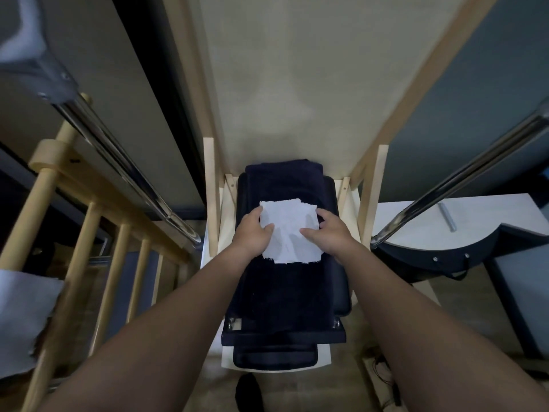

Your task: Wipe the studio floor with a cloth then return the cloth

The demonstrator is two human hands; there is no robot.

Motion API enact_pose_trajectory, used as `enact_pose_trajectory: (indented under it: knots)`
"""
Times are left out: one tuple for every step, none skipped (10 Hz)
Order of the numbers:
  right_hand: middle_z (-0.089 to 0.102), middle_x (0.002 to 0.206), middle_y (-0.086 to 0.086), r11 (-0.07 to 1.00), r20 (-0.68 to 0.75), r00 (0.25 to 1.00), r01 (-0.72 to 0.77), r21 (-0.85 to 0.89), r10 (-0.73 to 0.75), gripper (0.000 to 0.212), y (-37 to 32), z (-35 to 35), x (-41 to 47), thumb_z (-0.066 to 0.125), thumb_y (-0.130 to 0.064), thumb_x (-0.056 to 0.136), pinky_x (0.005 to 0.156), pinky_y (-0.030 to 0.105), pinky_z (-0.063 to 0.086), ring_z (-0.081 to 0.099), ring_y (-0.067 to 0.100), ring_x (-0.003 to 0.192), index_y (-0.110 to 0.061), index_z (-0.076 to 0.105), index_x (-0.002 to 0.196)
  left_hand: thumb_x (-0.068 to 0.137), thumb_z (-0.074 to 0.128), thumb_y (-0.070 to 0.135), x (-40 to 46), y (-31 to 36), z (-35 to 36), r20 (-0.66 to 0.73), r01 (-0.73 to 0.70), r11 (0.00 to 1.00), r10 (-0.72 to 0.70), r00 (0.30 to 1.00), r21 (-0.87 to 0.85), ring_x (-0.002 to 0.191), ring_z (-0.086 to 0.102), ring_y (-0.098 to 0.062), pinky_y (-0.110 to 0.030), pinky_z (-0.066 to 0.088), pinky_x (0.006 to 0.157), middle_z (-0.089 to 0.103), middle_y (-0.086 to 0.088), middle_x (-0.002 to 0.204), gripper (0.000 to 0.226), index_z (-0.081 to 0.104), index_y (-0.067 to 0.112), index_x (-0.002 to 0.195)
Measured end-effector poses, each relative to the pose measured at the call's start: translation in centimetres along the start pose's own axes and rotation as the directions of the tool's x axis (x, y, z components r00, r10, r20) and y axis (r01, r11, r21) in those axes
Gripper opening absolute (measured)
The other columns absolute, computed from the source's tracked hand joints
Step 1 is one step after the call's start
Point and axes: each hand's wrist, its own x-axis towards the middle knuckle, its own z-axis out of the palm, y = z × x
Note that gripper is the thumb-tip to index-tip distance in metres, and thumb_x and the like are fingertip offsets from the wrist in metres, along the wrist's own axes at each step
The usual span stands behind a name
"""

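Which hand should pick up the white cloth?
Either could, but the left hand looks slightly better placed. Its thumb lies over the cloth and its fingers reach past the edge. The right hand has only its thumb on the other side.

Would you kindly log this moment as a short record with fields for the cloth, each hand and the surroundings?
cloth: white cloth, creased, ragged edges, lying flat on a dark towel
support: towel draped over a black padded platform in a pale wooden frame
left hand: left hand on the cloth's left edge, thumb on top
right hand: right hand on the cloth's right edge, thumb on top
surroundings: chrome bars either side, wooden rungs at left
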Motion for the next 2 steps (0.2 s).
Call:
enact_pose_trajectory:
  knots:
    - [0.061,0.139,0.003,0.998,0.004,0.999,0.051,0.021,-0.051,0.072,-1.2,-1.6,-2.8,0.076,-0.038,0.092,0.102,0.042,0.055,0.065,0.023,0.118,-0.027,0.044,0.155,0.104,0.059,0.031,-3.0,2.0,-0.4,-0.065,-0.033,0.996,0.028,0.997,-0.080,0.138,0.051,-0.020,-0.040,0.044,0.115,0.049,0.003,0.155,0.056,0.043,0.024,0.156]
    - [0.061,0.136,0.004,0.995,0.016,0.995,0.093,0.033,-0.094,0.064,-2.3,-2.8,-5.6,0.072,-0.041,0.095,0.098,0.034,0.051,0.063,0.021,0.119,-0.027,0.047,0.153,0.106,0.057,0.031,-5.6,3.3,-0.8,-0.087,-0.077,0.989,0.066,0.994,-0.129,0.138,0.049,-0.016,-0.033,0.041,0.111,0.051,0.004,0.151,0.050,0.046,0.024,0.154]
